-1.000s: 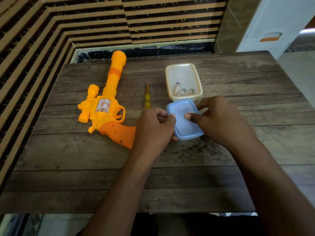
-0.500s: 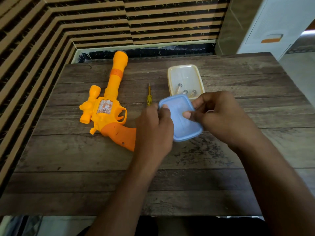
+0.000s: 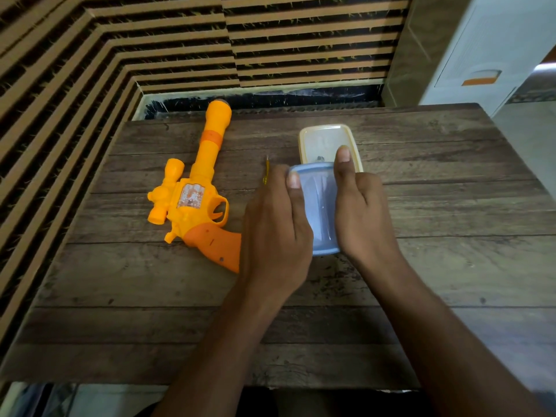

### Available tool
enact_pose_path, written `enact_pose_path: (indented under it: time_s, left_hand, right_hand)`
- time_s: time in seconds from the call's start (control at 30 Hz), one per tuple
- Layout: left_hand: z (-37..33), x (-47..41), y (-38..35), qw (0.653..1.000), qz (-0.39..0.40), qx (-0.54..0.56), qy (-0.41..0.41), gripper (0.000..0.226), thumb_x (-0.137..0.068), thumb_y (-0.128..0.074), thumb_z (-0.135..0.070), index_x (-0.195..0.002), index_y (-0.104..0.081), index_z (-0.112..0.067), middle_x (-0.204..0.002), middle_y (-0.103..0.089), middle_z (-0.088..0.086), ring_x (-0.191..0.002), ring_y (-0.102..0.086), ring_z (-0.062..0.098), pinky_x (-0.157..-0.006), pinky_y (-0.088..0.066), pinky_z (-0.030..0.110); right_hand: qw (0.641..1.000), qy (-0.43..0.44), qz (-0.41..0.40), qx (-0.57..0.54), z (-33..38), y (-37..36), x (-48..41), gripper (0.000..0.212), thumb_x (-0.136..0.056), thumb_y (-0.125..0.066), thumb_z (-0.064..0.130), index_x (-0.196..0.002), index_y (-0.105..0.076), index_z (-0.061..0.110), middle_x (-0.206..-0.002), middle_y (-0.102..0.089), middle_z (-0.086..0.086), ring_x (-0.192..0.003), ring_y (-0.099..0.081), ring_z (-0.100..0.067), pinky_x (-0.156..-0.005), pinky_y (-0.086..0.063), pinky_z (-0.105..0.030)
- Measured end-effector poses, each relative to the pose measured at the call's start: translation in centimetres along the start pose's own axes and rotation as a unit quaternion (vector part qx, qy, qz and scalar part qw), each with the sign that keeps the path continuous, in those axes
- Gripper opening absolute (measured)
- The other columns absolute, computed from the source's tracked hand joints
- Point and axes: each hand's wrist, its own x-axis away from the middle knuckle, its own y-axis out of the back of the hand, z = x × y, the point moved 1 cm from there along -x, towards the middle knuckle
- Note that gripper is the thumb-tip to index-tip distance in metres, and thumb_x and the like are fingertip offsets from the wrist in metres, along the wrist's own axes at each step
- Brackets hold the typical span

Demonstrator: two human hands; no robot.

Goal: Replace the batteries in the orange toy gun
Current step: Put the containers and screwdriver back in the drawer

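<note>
Blue lid (image 3: pixel 320 206) gripped between left hand (image 3: pixel 276 230) and right hand (image 3: pixel 361 212), thumbs curled over its edges. Orange toy gun (image 3: pixel 192 200) lies leftward on wooden table (image 3: pixel 451 266).

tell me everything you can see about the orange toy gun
The toy gun is glossy yellow-orange plastic, lying flat on its side on the wooden table. Its long barrel, ringed by a darker orange band, points away from the person; a small scope sits to its left. The body has a speckled panel, a trigger guard and a darker orange grip whose end is hidden behind the left hand. Whether they touch cannot be told.
</note>
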Motion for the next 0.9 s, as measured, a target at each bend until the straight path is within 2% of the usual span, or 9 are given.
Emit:
enact_pose_path:
  time_s: [0.23, 0.4, 0.47, 0.57, 0.63, 0.7, 0.8, 0.9]
  left_hand:
    - [0.1, -0.3, 0.1, 0.999, 0.010, 0.042, 0.028, 0.026, -0.113, -0.032, -0.027, -0.097, -0.049, -0.014, -0.071, -0.049, -0.010, -0.068, -0.056, -0.003, -0.056, -0.038, 0.011]
    - [0.8, -0.6, 0.7, 0.996, 0.043, 0.066, 0.037, 0.032, -0.113, -0.037, -0.027, -0.088, -0.053, -0.015, -0.068, -0.052, -0.006, -0.064, -0.053, 0.004, -0.057, -0.035, 0.020]
    - [1.6, -1.2, 1.5, 0.999, 0.019, 0.026, 0.035, 0.034, -0.113, -0.041, -0.026, -0.088, -0.060, -0.012, -0.070, -0.059, -0.002, -0.066, -0.056, 0.010, -0.059, -0.040, 0.030]
    - [2.6, -2.8, 2.4, 0.995, -0.007, -0.093, 0.044, 0.015, -0.105, -0.056, -0.017, -0.094, -0.064, -0.012, -0.087, -0.068, 0.005, -0.084, -0.063, 0.022, -0.070, -0.046, 0.039]
    - [3.2, -4.0, 2.2, 0.982, 0.027, -0.172, 0.070, 0.009, -0.101, -0.062, -0.018, -0.102, -0.064, -0.010, -0.104, -0.068, 0.015, -0.102, -0.062, 0.032, -0.078, -0.044, 0.039]
    - [3.5, -5.0, 1.4, 0.961, 0.097, -0.240, 0.097, 0.026, -0.097, -0.070, -0.025, -0.113, -0.064, -0.005, -0.118, -0.064, 0.023, -0.116, -0.058, 0.040, -0.084, -0.044, 0.042]
    - [3.5, -5.9, 0.5, 0.939, 0.151, -0.283, 0.119, 0.039, -0.090, -0.081, -0.029, -0.112, -0.064, -0.002, -0.121, -0.063, 0.024, -0.117, -0.057, 0.042, -0.085, -0.045, 0.043]
    - [3.4, -6.0, 0.3, 0.930, 0.173, -0.296, 0.134, 0.029, -0.094, -0.076, -0.020, -0.109, -0.062, 0.000, -0.121, -0.062, 0.024, -0.118, -0.056, 0.041, -0.085, -0.041, 0.041]
  right_hand:
    - [1.000, 0.016, -0.002, 0.020, -0.1, -0.3, -0.2, 0.067, -0.108, -0.032, 0.058, -0.062, -0.052, 0.014, -0.059, -0.059, -0.003, -0.050, -0.055, -0.013, -0.053, -0.039, -0.028]
    - [0.999, 0.026, -0.026, 0.031, -0.3, 0.0, 0.0, 0.065, -0.109, -0.034, 0.055, -0.057, -0.045, 0.018, -0.054, -0.052, 0.003, -0.045, -0.049, -0.008, -0.048, -0.034, -0.024]
    - [0.997, 0.030, -0.041, 0.051, -0.5, 0.4, 0.0, 0.065, -0.108, -0.035, 0.055, -0.055, -0.041, 0.020, -0.052, -0.048, 0.005, -0.042, -0.045, -0.003, -0.044, -0.032, -0.019]
    - [0.997, 0.031, -0.061, 0.048, -0.3, 1.1, -0.1, 0.063, -0.108, -0.038, 0.052, -0.053, -0.035, 0.021, -0.049, -0.043, 0.007, -0.037, -0.045, -0.001, -0.038, -0.029, -0.014]
    - [0.996, 0.033, -0.071, 0.043, -0.5, 1.5, -0.3, 0.062, -0.109, -0.040, 0.051, -0.054, -0.035, 0.022, -0.049, -0.042, 0.008, -0.038, -0.047, 0.002, -0.036, -0.029, -0.013]
    - [0.995, 0.043, -0.075, 0.043, -0.7, 1.7, -0.5, 0.061, -0.109, -0.040, 0.051, -0.055, -0.036, 0.023, -0.050, -0.043, 0.009, -0.038, -0.047, 0.002, -0.036, -0.027, -0.013]
    - [0.995, 0.049, -0.074, 0.038, -0.8, 1.9, -0.7, 0.061, -0.108, -0.041, 0.050, -0.055, -0.035, 0.022, -0.050, -0.041, 0.009, -0.037, -0.046, 0.001, -0.036, -0.026, -0.014]
    - [0.994, 0.054, -0.082, 0.045, -0.7, 2.0, -0.9, 0.061, -0.109, -0.041, 0.049, -0.055, -0.033, 0.022, -0.049, -0.039, 0.009, -0.037, -0.042, -0.004, -0.038, -0.026, -0.017]
